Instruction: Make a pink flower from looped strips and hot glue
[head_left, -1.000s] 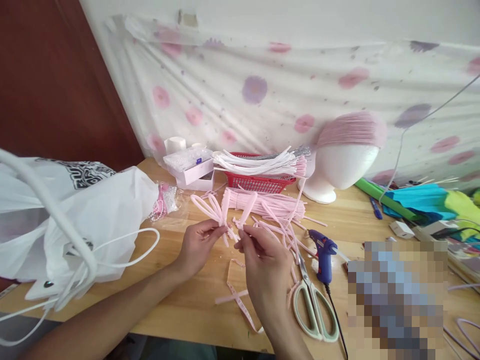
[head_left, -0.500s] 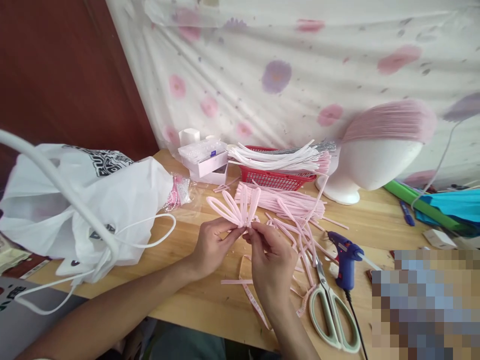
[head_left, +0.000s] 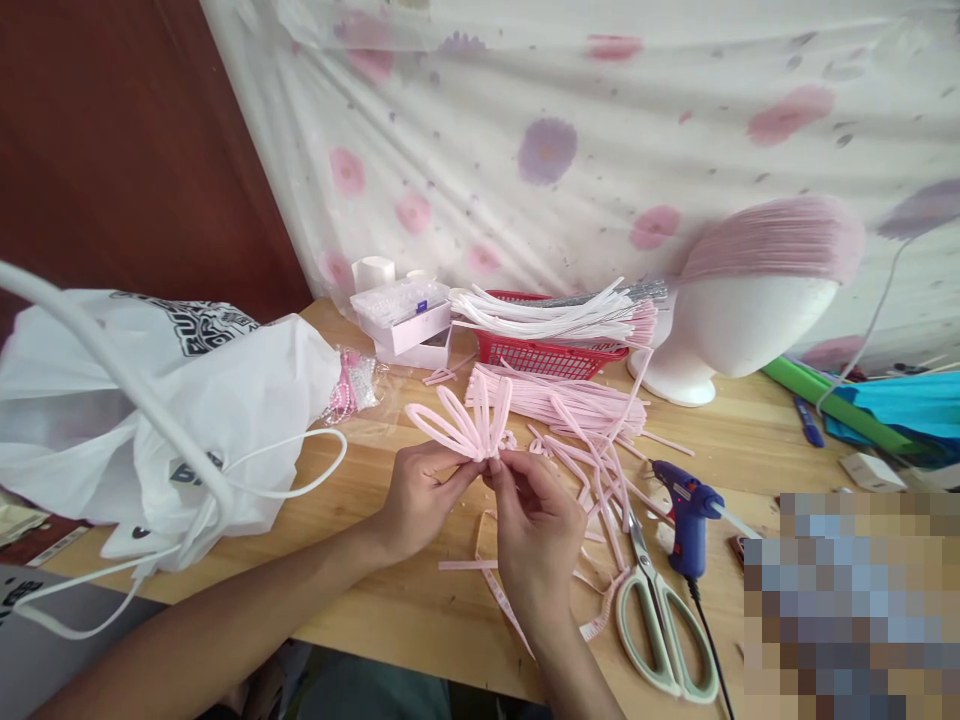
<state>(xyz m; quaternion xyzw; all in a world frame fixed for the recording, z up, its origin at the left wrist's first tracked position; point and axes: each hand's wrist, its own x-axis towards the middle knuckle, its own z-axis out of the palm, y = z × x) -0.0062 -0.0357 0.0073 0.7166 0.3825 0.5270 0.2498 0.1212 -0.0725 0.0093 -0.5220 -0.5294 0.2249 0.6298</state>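
Pink pipe cleaners bent into a fan of several long loops (head_left: pixel 466 420) stand up between my two hands. My left hand (head_left: pixel 424 500) pinches the base of the loops from the left, thumb against fingers. From the right, my right hand (head_left: pixel 536 530) pinches the same base, its fingertips close to the left ones. The exact joint at the base is partly hidden by the fingertips. Just behind the hands lies a bundle of straight pink pipe cleaners (head_left: pixel 555 400), with loose bent ones (head_left: pixel 592 460) beside it.
Scissors (head_left: pixel 664 630) and a blue glue gun (head_left: pixel 686 510) lie to the right. A tape measure (head_left: pixel 506 600) is beneath my right hand. Behind are a red basket (head_left: pixel 551 357), a white foam head (head_left: pixel 750 325) and stacked boxes (head_left: pixel 409 325). A white bag (head_left: pixel 262 400) stands left.
The fan of loops has spread a little wider, its left loops leaning further left. Both hands keep their pinch at the base. The whole view has shifted slightly.
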